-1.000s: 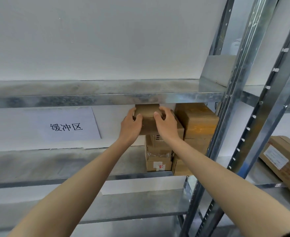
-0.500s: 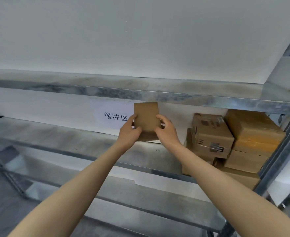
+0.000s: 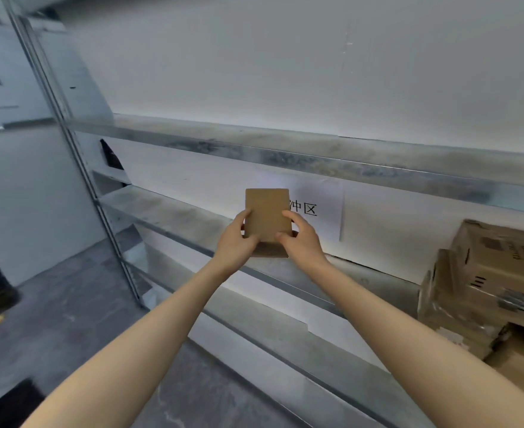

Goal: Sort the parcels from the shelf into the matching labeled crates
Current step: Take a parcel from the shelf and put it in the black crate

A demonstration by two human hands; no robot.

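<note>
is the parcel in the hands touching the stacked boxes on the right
Apart. The head view shows a wide stretch of bare shelf between the parcel and the stacked boxes.

One wide-angle camera, worn on the head, is looking forward and slightly down; it is facing a metal shelf [image 3: 186,216] against a white wall [image 3: 285,72], close up; both forearms [image 3: 162,329] are running up from the bottom edge, the left hand [image 3: 234,242] and right hand [image 3: 302,242] gripping a small parcel [image 3: 265,214] at frame centre; shelf edges are slanting down toward the right; floor [image 3: 53,304] is showing at lower left.
</note>
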